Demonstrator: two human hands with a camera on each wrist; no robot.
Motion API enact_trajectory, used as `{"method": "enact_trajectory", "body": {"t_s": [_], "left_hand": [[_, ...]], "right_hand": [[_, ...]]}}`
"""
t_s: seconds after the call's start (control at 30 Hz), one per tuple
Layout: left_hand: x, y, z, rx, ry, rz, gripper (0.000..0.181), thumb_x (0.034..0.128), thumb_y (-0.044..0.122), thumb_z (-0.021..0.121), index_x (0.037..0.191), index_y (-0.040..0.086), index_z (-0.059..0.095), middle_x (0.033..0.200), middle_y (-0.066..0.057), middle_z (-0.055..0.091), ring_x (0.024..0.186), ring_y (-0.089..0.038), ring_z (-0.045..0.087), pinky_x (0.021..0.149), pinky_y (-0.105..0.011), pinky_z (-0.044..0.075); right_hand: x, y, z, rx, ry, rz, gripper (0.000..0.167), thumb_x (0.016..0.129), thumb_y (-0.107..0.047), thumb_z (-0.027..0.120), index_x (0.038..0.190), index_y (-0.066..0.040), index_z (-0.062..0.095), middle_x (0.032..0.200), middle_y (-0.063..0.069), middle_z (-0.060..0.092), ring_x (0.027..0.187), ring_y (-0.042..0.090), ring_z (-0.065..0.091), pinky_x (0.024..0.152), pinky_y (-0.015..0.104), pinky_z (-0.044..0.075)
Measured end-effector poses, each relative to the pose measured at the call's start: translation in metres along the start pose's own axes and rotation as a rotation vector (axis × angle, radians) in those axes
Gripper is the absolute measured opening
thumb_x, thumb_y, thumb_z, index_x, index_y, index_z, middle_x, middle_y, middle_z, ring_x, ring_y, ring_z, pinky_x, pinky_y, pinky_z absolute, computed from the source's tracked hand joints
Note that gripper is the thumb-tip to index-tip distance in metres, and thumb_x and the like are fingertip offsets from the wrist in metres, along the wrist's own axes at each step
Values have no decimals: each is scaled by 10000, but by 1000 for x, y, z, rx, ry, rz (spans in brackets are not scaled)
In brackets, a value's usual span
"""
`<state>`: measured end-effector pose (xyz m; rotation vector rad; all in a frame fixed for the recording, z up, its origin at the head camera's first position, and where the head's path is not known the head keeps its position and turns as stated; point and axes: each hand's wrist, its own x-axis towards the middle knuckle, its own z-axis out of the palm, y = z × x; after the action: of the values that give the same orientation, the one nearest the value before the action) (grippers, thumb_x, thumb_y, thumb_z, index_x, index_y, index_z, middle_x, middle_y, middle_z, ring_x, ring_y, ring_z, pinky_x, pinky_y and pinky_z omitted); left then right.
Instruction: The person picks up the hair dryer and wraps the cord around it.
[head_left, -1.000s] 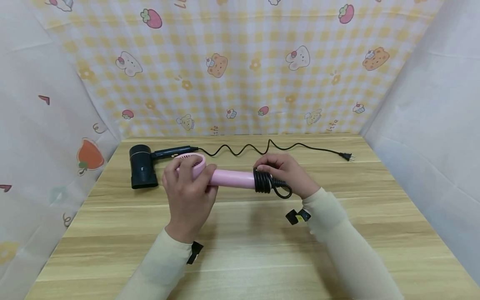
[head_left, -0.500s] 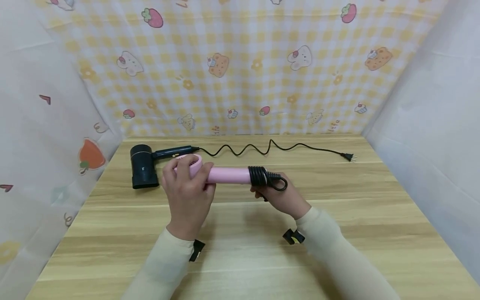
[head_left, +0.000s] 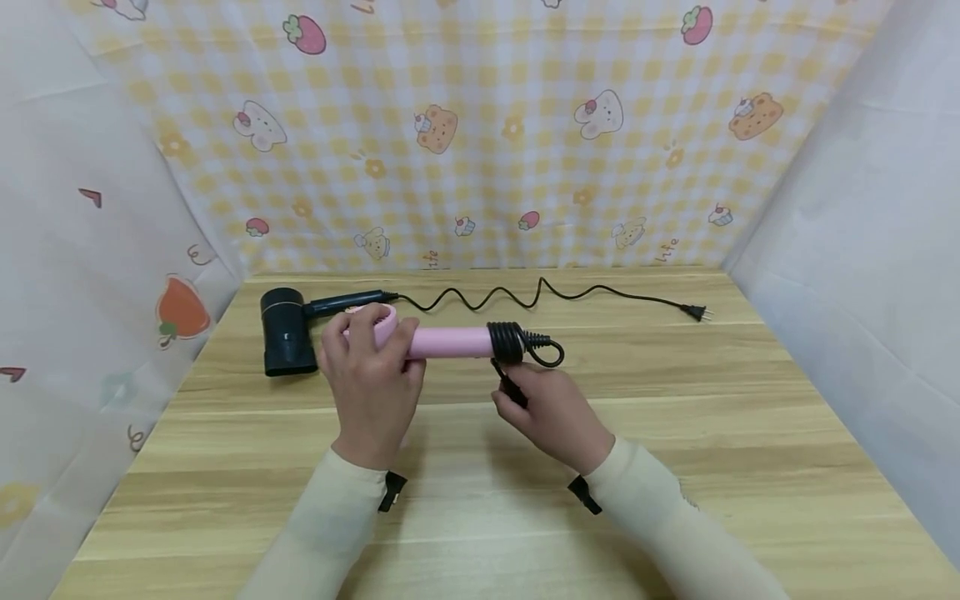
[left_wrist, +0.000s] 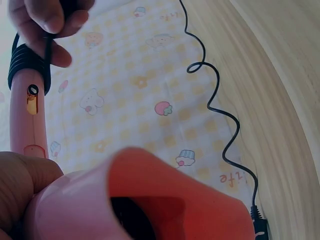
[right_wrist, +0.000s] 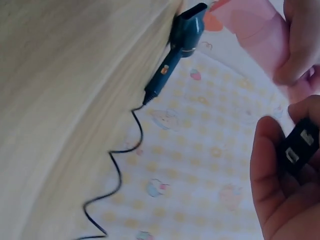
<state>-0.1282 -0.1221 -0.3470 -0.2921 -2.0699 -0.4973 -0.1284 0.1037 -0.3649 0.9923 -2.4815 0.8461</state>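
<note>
A pink hair dryer (head_left: pixel 450 342) is held level above the table, and my left hand (head_left: pixel 372 385) grips it round its head. Its black cord (head_left: pixel 506 342) is wound in several turns round the handle's end, with a small loop sticking out to the right. Just below those turns, my right hand (head_left: pixel 557 414) holds the cord's black plug (right_wrist: pixel 299 146) between thumb and fingers. Looking from the left wrist, the dryer's wide pink nozzle (left_wrist: pixel 150 175) fills the lower part, and the right hand (left_wrist: pixel 47 22) is at the wound cord.
A dark hair dryer (head_left: pixel 287 332) lies at the back left of the wooden table (head_left: pixel 480 500). Its wavy cord (head_left: pixel 480 303) runs right along the back to a two-pin plug (head_left: pixel 696 312). A checked cloth (head_left: pixel 480 150) hangs behind.
My right hand has moved from the far side of the handle's end to below its near side, carrying the plug. The pink dryer has shifted slightly left and up. The dark dryer stays put.
</note>
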Motion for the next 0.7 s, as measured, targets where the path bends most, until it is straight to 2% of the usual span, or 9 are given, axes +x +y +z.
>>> {"method": "enact_trajectory", "body": {"t_s": [0.07,0.17,0.27,0.37,0.57,0.7], "left_hand": [[0,-1,0,7,-10,-7,232,751,-3,795,975,53,763,1174,-192,547,1127,-463,414,887,-621,324],[0,-3,2,17,-19,-9,238,751,3,803,980,51,763,1179,-185,545,1131,-459,412,887,-621,322],[-3,-5,4,22,-17,-3,242,742,5,807,976,55,765,1173,-177,547,1122,-453,420,894,-624,317],[-5,-4,7,32,-24,8,259,733,9,817,982,57,764,1164,-170,547,1108,-446,429,885,-619,319],[-7,0,7,44,-62,19,294,728,17,835,1009,54,758,1175,-162,541,1120,-433,423,855,-611,328],[-6,0,9,52,-104,22,304,736,26,838,1028,48,757,1186,-164,544,1129,-433,413,854,-613,334]], "right_hand": [[0,-4,-1,-83,31,-59,122,875,-89,679,925,-81,568,661,-82,407,557,43,369,487,209,350],[-1,-10,-5,-183,69,-124,220,843,-86,687,1042,-38,609,665,-80,457,557,46,391,485,206,357],[-2,-16,-9,-215,100,-180,277,816,-64,701,1082,-18,637,717,-49,575,572,44,466,488,205,404],[-1,-20,-14,-231,131,-221,216,807,-54,697,1017,-37,651,771,-23,636,584,51,511,489,215,434],[-1,-22,-19,-264,185,-205,145,817,-97,697,942,-78,625,708,-47,568,544,64,439,448,217,377],[1,-17,-19,-254,208,-198,154,826,-118,706,929,-77,600,714,-37,570,558,81,463,459,237,401]]}}
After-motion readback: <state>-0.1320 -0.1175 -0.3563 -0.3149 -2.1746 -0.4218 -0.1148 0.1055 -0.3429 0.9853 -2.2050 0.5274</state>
